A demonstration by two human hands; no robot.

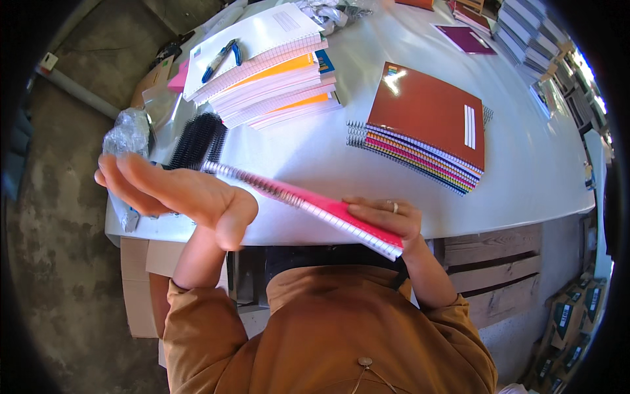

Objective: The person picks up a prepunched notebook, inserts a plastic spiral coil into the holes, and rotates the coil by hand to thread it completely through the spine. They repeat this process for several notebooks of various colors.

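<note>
A pink spiral notebook (pixel 321 205) is tilted in front of me, its page edges facing me and a wire coil running along its upper left part. My right hand (pixel 390 218), with a ring on one finger, grips its right end. My left hand (pixel 177 194) is in the air beside the coil end, fingers stretched out and slightly blurred, holding nothing. Just beyond it lies a heap of black spiral coils (pixel 197 141). Blue-handled pliers (pixel 222 60) rest on a tall stack of loose page blocks (pixel 269 92) at the back left.
To the right stands a stack of spiral notebooks (pixel 426 118) with a brown cover on top. Clear plastic wrap (pixel 126 134) lies at the left edge of the white table (pixel 525 164). More book stacks (pixel 525 36) stand far right; a cardboard box (pixel 141 282) sits below.
</note>
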